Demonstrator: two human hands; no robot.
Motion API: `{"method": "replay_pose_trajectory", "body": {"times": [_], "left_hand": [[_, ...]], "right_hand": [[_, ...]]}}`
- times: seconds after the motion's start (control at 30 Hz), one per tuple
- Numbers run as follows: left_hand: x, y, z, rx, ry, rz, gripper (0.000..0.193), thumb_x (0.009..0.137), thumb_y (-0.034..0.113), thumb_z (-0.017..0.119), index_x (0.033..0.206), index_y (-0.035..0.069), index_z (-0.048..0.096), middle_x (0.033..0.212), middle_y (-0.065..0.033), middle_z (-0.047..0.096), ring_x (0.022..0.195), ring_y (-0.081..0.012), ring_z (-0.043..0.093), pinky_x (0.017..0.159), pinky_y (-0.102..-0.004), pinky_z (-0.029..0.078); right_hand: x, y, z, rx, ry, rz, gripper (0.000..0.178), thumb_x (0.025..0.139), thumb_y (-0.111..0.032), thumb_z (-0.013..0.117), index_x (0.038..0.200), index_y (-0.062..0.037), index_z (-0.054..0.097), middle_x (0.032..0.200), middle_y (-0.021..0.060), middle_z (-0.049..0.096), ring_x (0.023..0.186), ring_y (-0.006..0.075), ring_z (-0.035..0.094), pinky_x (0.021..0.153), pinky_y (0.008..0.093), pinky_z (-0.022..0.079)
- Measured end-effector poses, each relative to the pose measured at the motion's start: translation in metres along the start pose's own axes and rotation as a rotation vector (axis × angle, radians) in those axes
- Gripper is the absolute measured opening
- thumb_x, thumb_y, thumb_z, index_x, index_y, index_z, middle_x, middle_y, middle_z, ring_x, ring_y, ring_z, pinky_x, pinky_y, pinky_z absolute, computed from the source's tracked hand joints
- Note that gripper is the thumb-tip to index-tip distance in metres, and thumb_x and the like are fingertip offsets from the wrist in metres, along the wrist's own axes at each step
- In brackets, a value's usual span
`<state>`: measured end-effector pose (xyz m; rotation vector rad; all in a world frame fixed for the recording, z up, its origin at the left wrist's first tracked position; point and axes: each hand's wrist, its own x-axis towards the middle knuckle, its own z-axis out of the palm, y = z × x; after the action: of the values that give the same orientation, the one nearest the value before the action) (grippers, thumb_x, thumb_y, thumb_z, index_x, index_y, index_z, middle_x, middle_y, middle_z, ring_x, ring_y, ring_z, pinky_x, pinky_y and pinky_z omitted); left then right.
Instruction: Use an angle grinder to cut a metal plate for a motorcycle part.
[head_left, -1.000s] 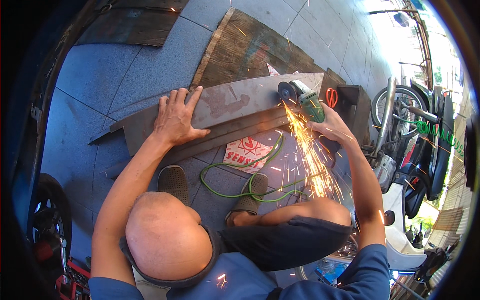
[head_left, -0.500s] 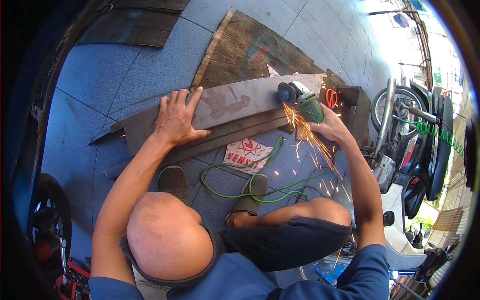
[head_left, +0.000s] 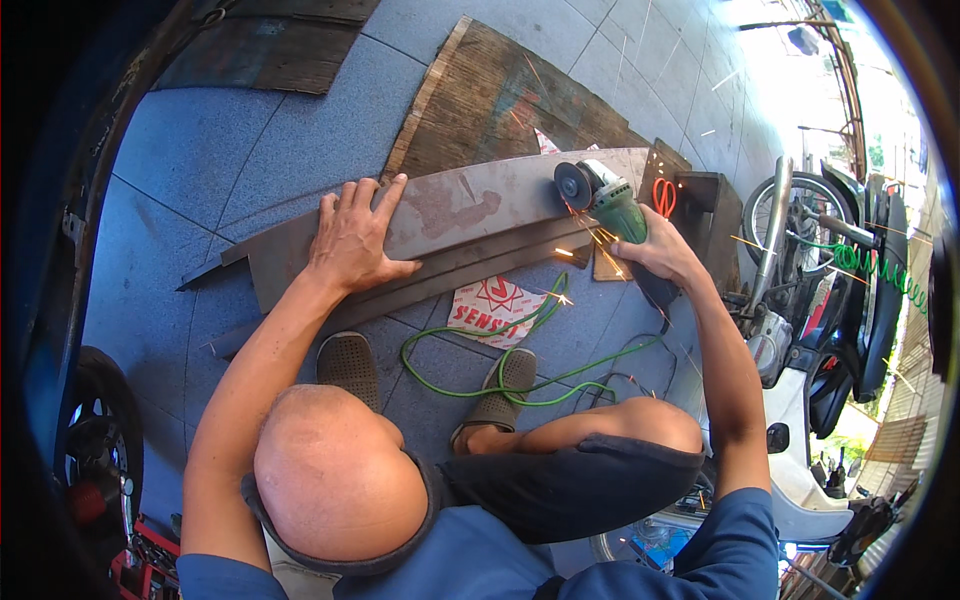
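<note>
My right hand (head_left: 662, 246) is wrapped round the green body of an angle grinder (head_left: 617, 208). The grinder's dark disc (head_left: 573, 186) is at the face of a long grey-brown metal beam (head_left: 440, 208), near its right end. Sparks scatter from the disc down past my right hand. My left hand (head_left: 362, 238) lies on the beam's left part, fingers spread and thumb stretched along its near edge, holding nothing. The exact contact between disc and metal is hard to make out.
A weathered wooden board (head_left: 500, 90) lies beyond the beam. Red-handled scissors (head_left: 663, 195) rest at its right end. A green cable (head_left: 440, 372) loops on the tiled floor beside a printed paper sheet (head_left: 492, 310). A motorcycle (head_left: 800, 350) stands on the right.
The spray of sparks has thinned and shortened, with some streaks now scattered farther off. The grinder and both hands have hardly moved.
</note>
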<state>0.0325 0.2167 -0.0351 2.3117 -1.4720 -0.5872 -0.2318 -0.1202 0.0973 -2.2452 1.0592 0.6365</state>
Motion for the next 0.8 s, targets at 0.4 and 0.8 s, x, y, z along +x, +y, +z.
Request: {"method": "replay_pose_trajectory", "body": {"times": [0.4, 0.8], "left_hand": [[0.0, 0.0, -0.001, -0.003, 0.002, 0.004, 0.122, 0.061, 0.055, 0.092, 0.16, 0.008, 0.038, 0.13, -0.0156, 0.049, 0.127, -0.0323, 0.047, 0.109, -0.0487, 0.035], [-0.003, -0.001, -0.003, -0.005, -0.002, 0.001, 0.121, 0.062, 0.057, 0.091, 0.159, 0.007, 0.039, 0.129, -0.016, 0.05, 0.124, -0.0323, 0.047, 0.107, -0.0484, 0.036]], "right_hand": [[0.013, -0.004, -0.004, 0.007, -0.049, -0.043, 0.074, 0.077, -0.036, 0.079, 0.135, 0.0021, 0.057, 0.121, 0.0223, 0.07, 0.111, 0.033, 0.068, 0.098, 0.0409, 0.051], [0.017, -0.024, -0.004, 0.002, -0.021, 0.093, 0.07, 0.077, -0.028, 0.08, 0.135, 0.0028, 0.057, 0.116, 0.015, 0.07, 0.106, 0.0229, 0.066, 0.099, 0.0358, 0.049]]}}
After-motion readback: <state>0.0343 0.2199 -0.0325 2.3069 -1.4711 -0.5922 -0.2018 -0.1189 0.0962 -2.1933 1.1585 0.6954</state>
